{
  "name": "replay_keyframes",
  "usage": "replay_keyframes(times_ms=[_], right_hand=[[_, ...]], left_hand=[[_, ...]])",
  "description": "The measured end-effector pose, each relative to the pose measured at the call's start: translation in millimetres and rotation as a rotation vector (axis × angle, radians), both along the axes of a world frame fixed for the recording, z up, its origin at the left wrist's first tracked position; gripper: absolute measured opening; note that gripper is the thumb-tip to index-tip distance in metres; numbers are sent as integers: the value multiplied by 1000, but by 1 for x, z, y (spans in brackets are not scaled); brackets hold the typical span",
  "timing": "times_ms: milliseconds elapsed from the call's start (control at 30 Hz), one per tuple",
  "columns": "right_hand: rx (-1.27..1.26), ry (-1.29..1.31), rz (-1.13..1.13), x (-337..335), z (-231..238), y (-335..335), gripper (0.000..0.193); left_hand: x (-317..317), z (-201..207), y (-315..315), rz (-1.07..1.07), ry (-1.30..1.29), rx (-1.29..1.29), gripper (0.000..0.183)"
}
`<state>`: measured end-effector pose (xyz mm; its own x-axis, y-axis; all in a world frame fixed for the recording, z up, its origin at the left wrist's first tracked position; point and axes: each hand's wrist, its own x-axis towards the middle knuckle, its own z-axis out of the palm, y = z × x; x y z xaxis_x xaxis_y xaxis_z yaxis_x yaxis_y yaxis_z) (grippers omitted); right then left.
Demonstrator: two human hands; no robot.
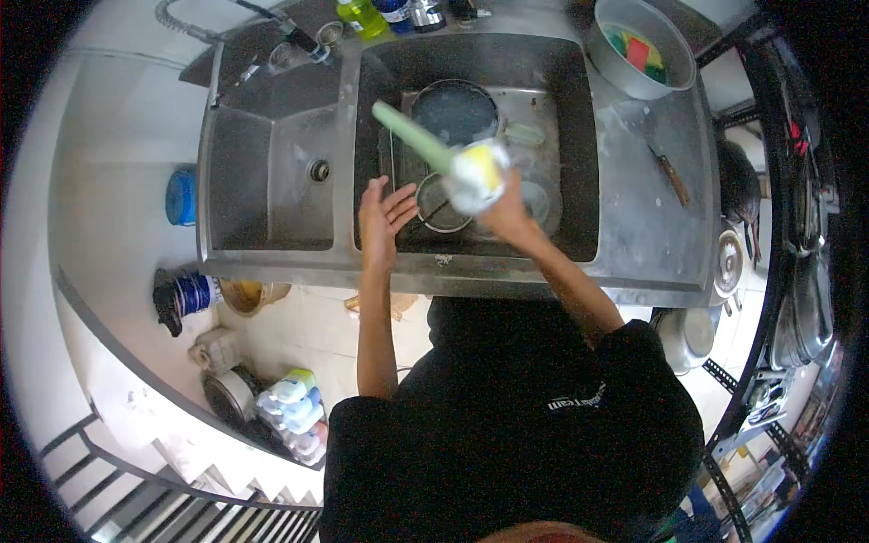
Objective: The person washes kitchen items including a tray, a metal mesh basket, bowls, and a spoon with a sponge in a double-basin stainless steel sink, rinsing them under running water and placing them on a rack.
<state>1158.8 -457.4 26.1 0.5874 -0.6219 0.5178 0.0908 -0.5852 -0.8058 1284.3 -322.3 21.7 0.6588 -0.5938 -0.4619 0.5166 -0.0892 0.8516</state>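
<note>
My right hand (509, 210), blurred by motion, grips a foamy white and yellow sponge (482, 172) over the right sink basin (579, 145). From the foam a long pale green utensil (412, 136) sticks out up and to the left; its other end is hidden. My left hand (387, 215) is open with fingers spread, holding nothing, above the basin's left side. Beneath the hands, a small round pot (442, 217) lies in the basin. Farther back sit a dark round pan (455, 110) filled with liquid and a pale clear dish (525, 136).
The left sink basin (281, 172) has a drain and a hose faucet (303, 41) behind it. Bottles (362, 16) line the back ledge. At right on the counter are a bowl of sponges (634, 54) and a wooden-handled knife (673, 179). A black rack (769, 271) stands farther right.
</note>
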Motion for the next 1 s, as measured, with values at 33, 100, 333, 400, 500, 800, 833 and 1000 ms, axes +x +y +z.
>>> replay_keyframes(times_ms=[33, 100, 333, 400, 500, 800, 833, 1000], right_hand=[[-20, 131, -143, -4, 2, -5, 34], [290, 87, -318, -14, 5, -18, 36], [847, -574, -258, -55, 13, -70, 40], [1061, -637, -90, -59, 19, -70, 39], [1181, -387, -228, -60, 13, -69, 37], [522, -81, -481, -74, -100, -132, 34], [248, 20, -501, -62, -87, -125, 32], [-75, 114, -464, 25, -15, -70, 22]], left_hand=[[0, -22, 6, -10, -28, 106, 46], [-8, -64, 12, -28, -85, 318, 50], [-54, -60, -27, -37, 463, -265, 51], [-50, -49, -23, 4, 449, -336, 50], [-44, -34, -13, 76, 462, -376, 48], [-11, 11, 4, -78, 299, -382, 52], [-9, 16, 8, -85, 286, -367, 53], [-33, 28, -15, -184, 81, -139, 53]])
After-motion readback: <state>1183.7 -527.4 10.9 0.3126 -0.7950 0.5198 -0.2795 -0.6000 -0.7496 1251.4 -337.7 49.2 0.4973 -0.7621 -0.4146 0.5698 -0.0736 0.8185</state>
